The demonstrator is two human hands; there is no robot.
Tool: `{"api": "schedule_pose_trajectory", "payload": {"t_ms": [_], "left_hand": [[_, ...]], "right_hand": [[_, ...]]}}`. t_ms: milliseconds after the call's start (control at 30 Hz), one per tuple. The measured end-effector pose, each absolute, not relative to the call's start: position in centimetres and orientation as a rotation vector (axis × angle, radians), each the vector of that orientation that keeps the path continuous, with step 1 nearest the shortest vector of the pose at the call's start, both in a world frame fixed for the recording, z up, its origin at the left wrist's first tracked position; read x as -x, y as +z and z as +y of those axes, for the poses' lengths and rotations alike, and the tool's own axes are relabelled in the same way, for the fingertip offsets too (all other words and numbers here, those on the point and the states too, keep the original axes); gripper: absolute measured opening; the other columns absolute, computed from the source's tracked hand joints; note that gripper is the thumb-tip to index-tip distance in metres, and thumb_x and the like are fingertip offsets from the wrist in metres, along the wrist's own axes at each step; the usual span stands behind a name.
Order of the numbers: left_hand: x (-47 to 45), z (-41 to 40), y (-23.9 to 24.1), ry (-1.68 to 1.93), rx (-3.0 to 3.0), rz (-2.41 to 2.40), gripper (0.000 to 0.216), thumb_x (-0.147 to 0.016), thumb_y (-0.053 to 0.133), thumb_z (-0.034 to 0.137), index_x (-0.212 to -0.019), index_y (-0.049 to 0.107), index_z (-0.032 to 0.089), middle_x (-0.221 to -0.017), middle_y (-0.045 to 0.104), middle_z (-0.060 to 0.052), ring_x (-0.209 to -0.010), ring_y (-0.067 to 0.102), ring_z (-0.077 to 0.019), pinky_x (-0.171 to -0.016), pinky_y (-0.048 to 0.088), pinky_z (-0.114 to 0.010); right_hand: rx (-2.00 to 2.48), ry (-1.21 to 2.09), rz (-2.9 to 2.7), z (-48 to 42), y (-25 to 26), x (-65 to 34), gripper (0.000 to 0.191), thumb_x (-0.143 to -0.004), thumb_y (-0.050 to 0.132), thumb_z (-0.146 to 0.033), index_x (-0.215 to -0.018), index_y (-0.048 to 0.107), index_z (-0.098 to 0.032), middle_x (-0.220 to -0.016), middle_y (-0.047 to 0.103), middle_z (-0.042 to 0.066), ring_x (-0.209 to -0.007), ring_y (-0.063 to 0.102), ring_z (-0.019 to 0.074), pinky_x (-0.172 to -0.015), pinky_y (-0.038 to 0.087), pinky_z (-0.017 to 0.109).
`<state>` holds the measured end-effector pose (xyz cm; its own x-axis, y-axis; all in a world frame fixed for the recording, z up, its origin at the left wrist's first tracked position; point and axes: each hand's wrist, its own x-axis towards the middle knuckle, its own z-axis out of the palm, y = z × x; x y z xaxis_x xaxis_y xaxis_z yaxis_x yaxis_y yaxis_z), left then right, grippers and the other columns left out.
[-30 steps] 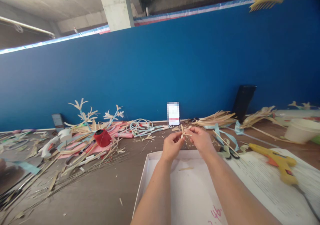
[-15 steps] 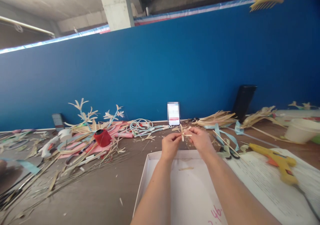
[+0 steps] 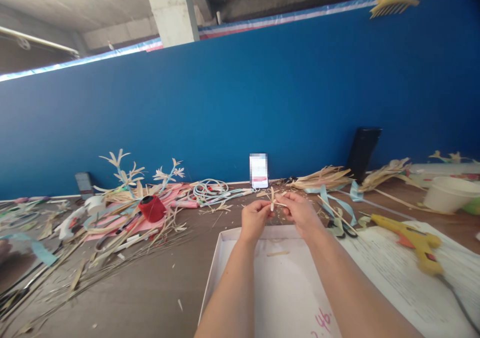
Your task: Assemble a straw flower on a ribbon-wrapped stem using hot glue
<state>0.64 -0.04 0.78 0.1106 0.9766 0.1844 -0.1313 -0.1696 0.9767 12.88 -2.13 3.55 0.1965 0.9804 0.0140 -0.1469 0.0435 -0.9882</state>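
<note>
Between my two hands is a small pale straw flower (image 3: 272, 201) with several narrow petals spread like a star. My left hand (image 3: 255, 220) pinches it from the left, fingers closed near its centre. From the other side my right hand (image 3: 298, 212) grips a petal between thumb and forefinger. Both hands hover over the far edge of a white box lid (image 3: 285, 278), where a single straw strip (image 3: 278, 253) lies. The fingertips partly cover the flower's middle.
A lit phone (image 3: 258, 170) leans on the blue partition (image 3: 225, 103). Leftward are a red thread spool (image 3: 152, 208), finished straw flowers (image 3: 127, 170) and loose stems. A yellow glue gun (image 3: 412, 240) lies on printed paper (image 3: 393, 278) at right, near a white tub (image 3: 450, 195). Another person's hand (image 3: 4, 250) shows far left.
The flower has turned slightly between my fingers, and my left fingers have shifted a little around it. The whole view has moved slightly. The blue ribbon by the other person's hand has shifted.
</note>
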Motion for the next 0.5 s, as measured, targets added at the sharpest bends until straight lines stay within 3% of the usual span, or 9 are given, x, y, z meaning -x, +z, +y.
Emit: {"api": "schedule_pose_trajectory", "payload": {"t_ms": [267,500], "left_hand": [[-0.58,-0.37,1.59,1.330,-1.209,0.911,0.024,-0.062,0.068,0.033,-0.074,0.069,0.012,-0.059,0.064,-0.003,-0.054,0.058,-0.0113,-0.054,0.049,-0.023],[-0.59,-0.31,1.34,1.341,-1.231,0.902,0.025,-0.063,0.068,0.034,-0.076,0.070,0.013,-0.063,0.065,-0.003,-0.054,0.057,-0.0105,-0.052,0.046,-0.021]], "right_hand": [[1.160,1.108,-0.949,-2.01,3.31,-12.82,0.027,-0.060,0.068,-0.041,-0.068,0.056,-0.017,-0.051,0.048,-0.005,-0.043,0.035,0.0056,-0.037,0.019,0.017],[1.130,1.166,-0.861,-1.92,3.49,-12.60,0.025,-0.058,0.069,-0.036,-0.063,0.053,-0.017,-0.047,0.044,-0.006,-0.040,0.033,0.0050,-0.035,0.016,0.017]]}}
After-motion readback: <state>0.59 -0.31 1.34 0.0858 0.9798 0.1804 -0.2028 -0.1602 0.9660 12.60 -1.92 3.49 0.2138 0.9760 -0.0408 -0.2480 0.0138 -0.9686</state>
